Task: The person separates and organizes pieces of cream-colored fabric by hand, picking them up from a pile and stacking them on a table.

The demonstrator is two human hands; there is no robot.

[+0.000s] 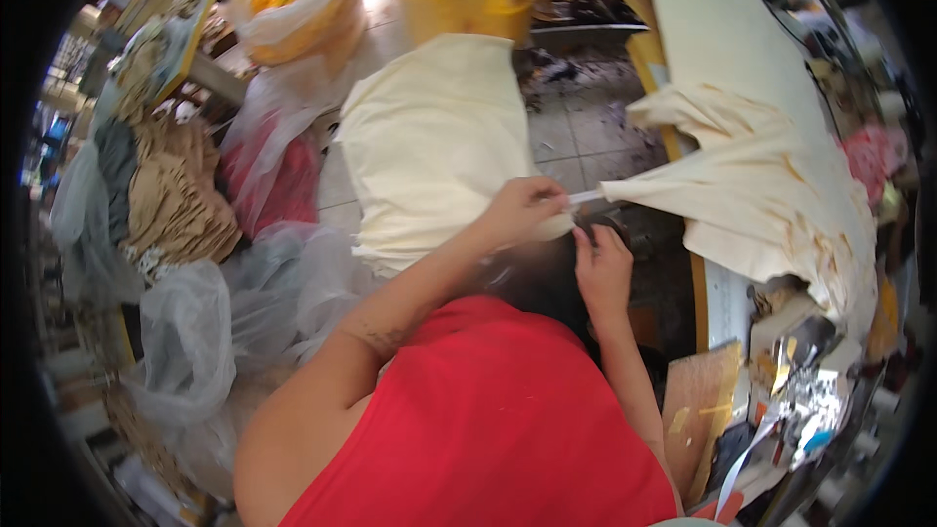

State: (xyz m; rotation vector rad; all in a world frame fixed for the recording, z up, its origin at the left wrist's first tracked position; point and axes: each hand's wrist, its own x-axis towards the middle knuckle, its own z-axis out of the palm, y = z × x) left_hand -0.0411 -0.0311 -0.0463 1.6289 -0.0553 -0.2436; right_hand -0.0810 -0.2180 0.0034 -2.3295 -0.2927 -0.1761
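Cluttered workshop floor below; left hand [522,207] pinches the cream cloth's [752,185] pulled corner, fabric running rightward onto the tabletop [720,298] — right hand [603,268], fingers loosely open, rests just below, empty.

From my feed, the folded cloth stack [429,146] lies at twelve o'clock of my left hand [522,210]; the draped cloth [761,166] on the bench [727,298] spreads toward two o'clock. Plastic bags [195,332] sit at nine o'clock, paper scraps [791,381], I think, at four.
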